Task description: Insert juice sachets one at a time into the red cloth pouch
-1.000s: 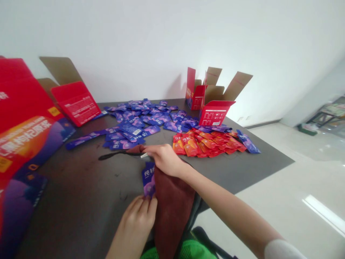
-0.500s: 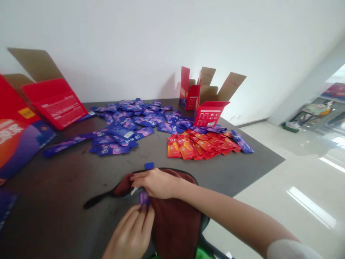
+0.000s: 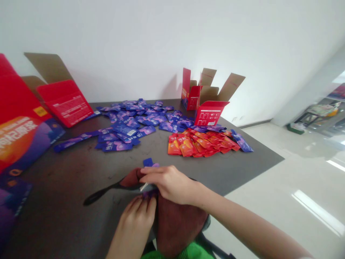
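A brown cloth item with black trim and a dark strap (image 3: 97, 196) lies over the table edge, its brown fabric (image 3: 178, 225) hanging toward me. My right hand (image 3: 171, 182) is closed over its upper edge, and a small white strip (image 3: 145, 186) shows under the fingers. Just below, my left hand (image 3: 140, 216) pinches a purple sachet (image 3: 150, 193), mostly covered by the fingers and cloth. Beyond the right fingers a blue end (image 3: 148, 162) sticks out; whether it belongs to that sachet I cannot tell.
Blue-purple sachets (image 3: 121, 130) are heaped on the dark table (image 3: 81, 172). Orange-red sachets (image 3: 202, 142) lie to the right, before open red cartons (image 3: 211, 111). A larger open carton (image 3: 27, 133) stands at the left. A white wall (image 3: 134, 43) rises behind.
My left hand has moved up against the right one, and less of the purple sachet shows between them. More of the blue end shows beyond the cloth. The view has shifted slightly left.
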Demonstrator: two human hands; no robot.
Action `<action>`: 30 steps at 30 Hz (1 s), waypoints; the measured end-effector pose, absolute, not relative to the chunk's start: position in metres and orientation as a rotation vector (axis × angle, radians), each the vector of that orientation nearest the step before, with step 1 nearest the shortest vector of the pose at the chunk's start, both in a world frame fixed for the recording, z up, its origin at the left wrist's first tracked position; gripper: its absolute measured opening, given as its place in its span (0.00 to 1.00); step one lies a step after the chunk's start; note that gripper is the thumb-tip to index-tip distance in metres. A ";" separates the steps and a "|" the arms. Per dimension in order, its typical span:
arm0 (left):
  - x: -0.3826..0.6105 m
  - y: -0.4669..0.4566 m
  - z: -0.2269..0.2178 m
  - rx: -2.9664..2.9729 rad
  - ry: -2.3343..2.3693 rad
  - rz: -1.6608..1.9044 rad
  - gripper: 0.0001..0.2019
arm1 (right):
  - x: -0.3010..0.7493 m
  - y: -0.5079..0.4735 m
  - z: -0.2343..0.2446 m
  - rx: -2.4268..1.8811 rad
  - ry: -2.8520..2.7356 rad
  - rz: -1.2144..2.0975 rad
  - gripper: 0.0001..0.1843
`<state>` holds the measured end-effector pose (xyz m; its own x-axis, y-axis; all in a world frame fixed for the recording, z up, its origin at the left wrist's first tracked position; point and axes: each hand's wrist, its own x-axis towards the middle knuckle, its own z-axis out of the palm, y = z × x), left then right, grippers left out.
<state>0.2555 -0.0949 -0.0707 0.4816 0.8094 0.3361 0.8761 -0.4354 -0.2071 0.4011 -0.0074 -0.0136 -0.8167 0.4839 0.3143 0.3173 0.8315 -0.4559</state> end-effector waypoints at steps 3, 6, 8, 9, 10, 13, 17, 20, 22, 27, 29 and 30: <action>0.250 -0.093 -0.071 -2.415 -1.321 -0.258 0.19 | 0.394 -0.008 -0.033 -0.462 -2.770 0.490 0.16; 0.242 -0.093 -0.074 -2.383 -1.222 -0.329 0.21 | 0.384 0.009 -0.049 -0.367 -2.845 0.457 0.15; 0.240 -0.093 -0.075 -2.382 -1.186 -0.365 0.21 | 0.378 0.025 -0.055 -0.362 -2.832 0.469 0.15; 0.240 -0.092 -0.074 -2.385 -1.192 -0.386 0.21 | 0.375 0.034 -0.057 -0.382 -2.814 0.481 0.16; 0.240 -0.091 -0.074 -2.393 -1.210 -0.410 0.21 | 0.372 0.043 -0.058 -0.413 -2.796 0.491 0.17; 0.244 -0.088 -0.069 -2.418 -1.261 -0.484 0.20 | 0.363 0.067 -0.056 -0.620 -2.757 0.491 0.18; 0.251 -0.086 -0.062 -2.446 -1.353 -0.446 0.20 | 0.365 0.067 -0.037 -0.801 -2.659 0.450 0.17; 0.254 -0.088 -0.065 -2.409 -1.449 -0.374 0.19 | 0.381 0.036 -0.022 -0.666 -2.553 0.528 0.17; 0.254 -0.089 -0.071 -2.375 -1.453 -0.388 0.18 | 0.390 0.013 -0.022 -0.556 -2.576 0.575 0.17; 0.249 -0.090 -0.077 -2.401 -1.324 -0.404 0.20 | 0.392 -0.001 -0.041 -0.376 -2.805 0.498 0.15; 0.247 -0.089 -0.074 -2.406 -1.270 -0.413 0.21 | 0.387 0.008 -0.046 -0.359 -2.844 0.470 0.15; 0.246 -0.089 -0.072 -2.404 -1.253 -0.428 0.21 | 0.385 0.014 -0.047 -0.358 -2.852 0.465 0.15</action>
<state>0.2460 -0.0888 -0.0722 0.5527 0.7082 0.4393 0.8289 -0.5218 -0.2016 0.3850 0.0137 -0.0467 -0.9439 0.2741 0.1842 0.2014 0.9198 -0.3367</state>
